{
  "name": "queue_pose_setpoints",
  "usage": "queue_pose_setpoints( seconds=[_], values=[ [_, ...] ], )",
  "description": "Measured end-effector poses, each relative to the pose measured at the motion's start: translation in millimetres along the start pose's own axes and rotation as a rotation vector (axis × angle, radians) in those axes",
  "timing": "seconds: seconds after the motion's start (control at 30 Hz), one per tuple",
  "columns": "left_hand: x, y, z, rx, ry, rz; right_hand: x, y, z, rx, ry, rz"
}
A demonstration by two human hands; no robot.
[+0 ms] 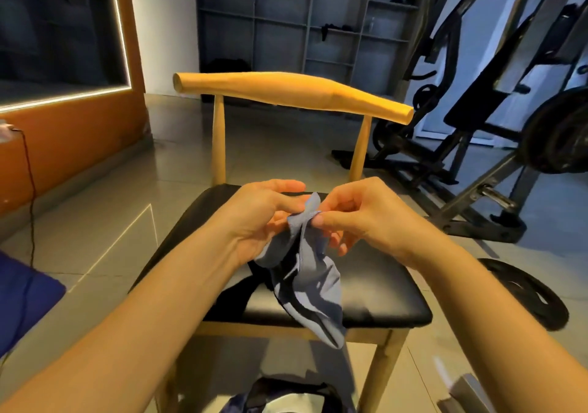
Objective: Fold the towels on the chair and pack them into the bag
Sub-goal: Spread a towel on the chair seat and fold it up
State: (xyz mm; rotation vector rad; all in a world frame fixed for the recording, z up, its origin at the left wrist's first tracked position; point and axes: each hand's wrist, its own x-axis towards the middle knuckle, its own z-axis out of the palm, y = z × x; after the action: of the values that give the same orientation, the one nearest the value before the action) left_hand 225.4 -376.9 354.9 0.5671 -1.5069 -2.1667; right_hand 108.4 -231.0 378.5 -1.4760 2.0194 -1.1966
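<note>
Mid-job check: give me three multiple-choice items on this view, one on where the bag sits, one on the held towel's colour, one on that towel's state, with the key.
1. Where is the bag relative to the chair?
A) on its seat
B) low in front of it, at the frame's bottom edge
C) hung on its backrest

2. What colour is the towel in the hands?
A) blue-grey
B) red
C) yellow

3. What state is that towel in?
A) folded flat on the seat
B) bunched and held up by both hands
C) packed in the bag

Key:
1 B, the bag's opening shows below the seat's front edge.
2 A, the cloth reads blue-grey against the black seat.
3 B, the left hand and right hand pinch its top while the rest hangs crumpled.
</note>
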Motion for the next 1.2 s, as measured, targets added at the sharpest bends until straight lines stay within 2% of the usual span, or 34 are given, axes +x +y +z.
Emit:
queue_pose_setpoints(
  seconds=[0.13,0.23,0.37,0.5,0.63,0.8,1.07,1.2],
  values=[
    [-4.1,6.7,0.0,0.066,-0.032,0.055,1.8,-2.9,1.4,-0.228,-0.03,-0.07],
    [-7.2,7.4,0.8,0.166,-0.07,0.09,2.7,-1.1,3.2,-0.359,0.078,-0.119],
    [-6.1,9.9,-0.9,0.298,-0.056,0.176,4.2,1.8,7.1,-0.379,0.208,-0.159],
    [-7.5,10.4,-1.7,0.347,-0.066,0.199,2.0,4.6,8.7,-0.273,0.168,-0.149],
    [-5.8,5.1,-0.3,0.37,0.006,0.224,0.6,10.3,8.7,-0.259,0.196,-0.14],
    [-2.5,-0.9,-6.8,0.449,-0.005,0.144,-0.2,14.0,-0.4,-0.129,0.232,-0.13],
    [-9.1,0.5,-2.8,0.535,-0.008,0.286,-1.8,8.5,1.3,-0.071,0.153,-0.121],
    [-10.9,1.8,-2.9,0.523,-0.002,0.291,-2.6,7.0,0.6,-0.059,0.146,-0.102]
  ],
)
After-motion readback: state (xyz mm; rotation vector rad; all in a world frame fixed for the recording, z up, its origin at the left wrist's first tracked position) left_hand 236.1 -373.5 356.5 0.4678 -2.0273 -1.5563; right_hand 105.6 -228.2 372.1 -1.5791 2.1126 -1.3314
